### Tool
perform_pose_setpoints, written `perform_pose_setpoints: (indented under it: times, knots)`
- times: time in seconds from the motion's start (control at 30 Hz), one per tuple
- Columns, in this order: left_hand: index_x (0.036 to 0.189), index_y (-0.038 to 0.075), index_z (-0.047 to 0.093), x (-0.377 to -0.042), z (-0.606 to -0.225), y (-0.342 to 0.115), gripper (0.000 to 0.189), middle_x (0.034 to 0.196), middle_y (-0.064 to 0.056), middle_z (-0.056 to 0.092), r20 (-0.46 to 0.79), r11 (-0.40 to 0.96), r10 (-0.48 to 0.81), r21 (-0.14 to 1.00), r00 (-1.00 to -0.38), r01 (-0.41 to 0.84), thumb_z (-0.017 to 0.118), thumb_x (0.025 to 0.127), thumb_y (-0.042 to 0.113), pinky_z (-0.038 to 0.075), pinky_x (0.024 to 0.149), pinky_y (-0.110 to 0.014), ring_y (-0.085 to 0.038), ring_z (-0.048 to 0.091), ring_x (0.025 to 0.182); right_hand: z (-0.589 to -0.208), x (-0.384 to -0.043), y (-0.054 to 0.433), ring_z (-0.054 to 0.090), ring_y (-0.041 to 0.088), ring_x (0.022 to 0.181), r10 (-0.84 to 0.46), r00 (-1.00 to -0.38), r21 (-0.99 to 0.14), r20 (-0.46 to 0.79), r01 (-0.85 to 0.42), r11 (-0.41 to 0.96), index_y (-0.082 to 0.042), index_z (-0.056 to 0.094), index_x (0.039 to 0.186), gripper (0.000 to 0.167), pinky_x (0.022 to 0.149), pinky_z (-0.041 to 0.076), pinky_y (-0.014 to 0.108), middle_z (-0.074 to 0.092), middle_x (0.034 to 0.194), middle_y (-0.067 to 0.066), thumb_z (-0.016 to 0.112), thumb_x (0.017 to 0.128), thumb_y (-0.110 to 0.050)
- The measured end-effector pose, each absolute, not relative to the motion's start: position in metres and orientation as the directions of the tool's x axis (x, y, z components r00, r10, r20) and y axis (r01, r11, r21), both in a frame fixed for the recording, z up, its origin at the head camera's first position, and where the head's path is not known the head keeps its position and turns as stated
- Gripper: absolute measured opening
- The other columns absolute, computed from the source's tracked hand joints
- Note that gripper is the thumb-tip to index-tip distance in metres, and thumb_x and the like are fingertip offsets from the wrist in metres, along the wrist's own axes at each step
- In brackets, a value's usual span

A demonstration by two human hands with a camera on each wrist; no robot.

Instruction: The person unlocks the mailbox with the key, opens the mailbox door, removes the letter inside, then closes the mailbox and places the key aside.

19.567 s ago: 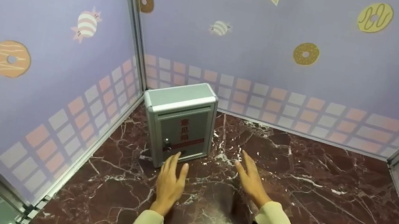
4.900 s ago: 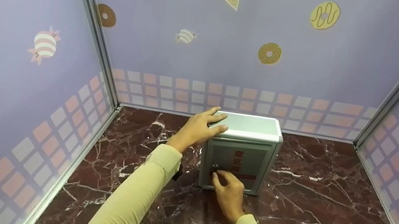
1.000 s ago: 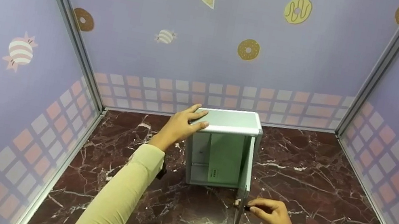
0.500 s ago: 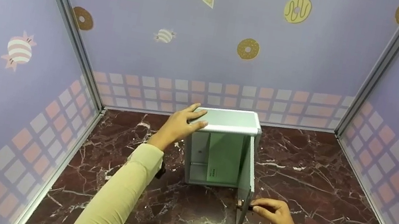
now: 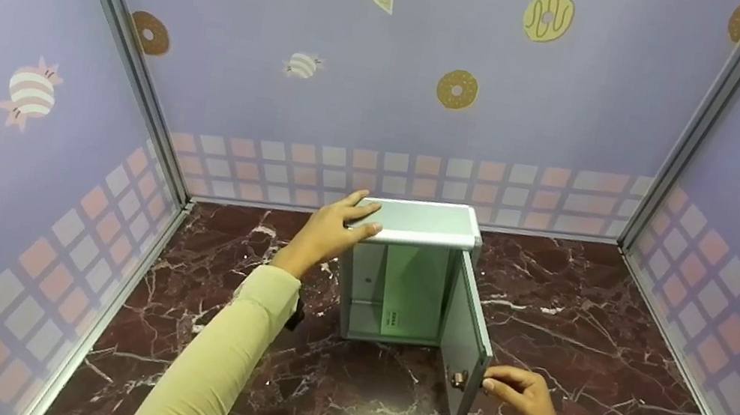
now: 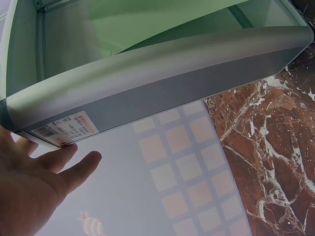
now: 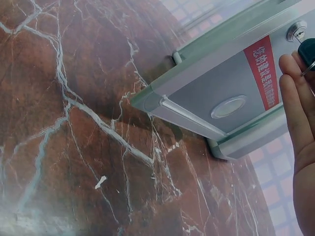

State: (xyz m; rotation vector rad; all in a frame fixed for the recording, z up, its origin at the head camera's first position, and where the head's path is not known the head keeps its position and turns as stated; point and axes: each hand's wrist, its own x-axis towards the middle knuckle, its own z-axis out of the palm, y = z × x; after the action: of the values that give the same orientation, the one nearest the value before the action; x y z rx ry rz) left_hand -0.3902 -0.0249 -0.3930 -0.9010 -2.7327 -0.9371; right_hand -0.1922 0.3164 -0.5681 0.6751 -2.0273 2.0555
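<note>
A silver-grey metal suggestion box (image 5: 422, 223) stands upright on the marbled table, its front door (image 5: 466, 323) swung wide on the right-hand side. My left hand (image 5: 326, 234) rests spread on the box's top left corner; the left wrist view shows its fingertips (image 6: 83, 167) against the edge by a white label (image 6: 66, 129). At the door's outer face my right hand (image 5: 525, 398) pinches a dark-headed key (image 7: 308, 50) that sits in the round lock (image 7: 296, 31). The lock's brassy inner part (image 5: 458, 379) shows on the inside. A green sheet (image 5: 412, 292) leans inside the box.
Dark red marbled tabletop (image 5: 553, 293) surrounds the box. Purple patterned panels stand behind it (image 5: 401, 114) and on both sides, joined by metal corner posts (image 5: 705, 122). A red strip with white writing (image 7: 266, 73) crosses the door's outer face.
Earlier both hands hovered near the box, then held it with the door shut. Since then the door has opened, and in the last second the right hand swings it further right; the left hand stays put.
</note>
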Motion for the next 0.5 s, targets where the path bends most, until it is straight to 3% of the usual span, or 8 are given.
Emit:
perform_pose_setpoints:
  times: [0.33, 0.5]
  knots:
    - [0.144, 0.025, 0.052, -0.3899, -0.3909, -0.0238, 0.057, 0.157, 0.004, 0.029, 0.290, 0.637, 0.503, 0.512, -0.814, 0.576, 0.056, 0.095, 0.054, 0.025, 0.113, -0.048, -0.033, 0.033, 0.139, -0.5688, -0.1914, 0.3238, 0.069, 0.031, 0.095, -0.202, -0.870, -0.892, 0.450, -0.429, -0.140, 0.016, 0.063, 0.110, 0.020, 0.084, 0.055, 0.039, 0.069, 0.103, 0.024, 0.049, 0.096, 0.011]
    - [0.144, 0.025, 0.050, -0.3883, -0.3916, -0.0237, 0.058, 0.158, 0.002, 0.027, 0.283, 0.643, 0.505, 0.506, -0.815, 0.574, 0.054, 0.095, 0.055, 0.025, 0.112, -0.051, -0.034, 0.032, 0.140, -0.5701, -0.1889, 0.3273, 0.070, 0.026, 0.093, -0.156, -0.887, -0.900, 0.435, -0.421, -0.115, 0.013, 0.066, 0.109, 0.019, 0.082, 0.056, 0.037, 0.071, 0.101, 0.019, 0.052, 0.095, 0.011]
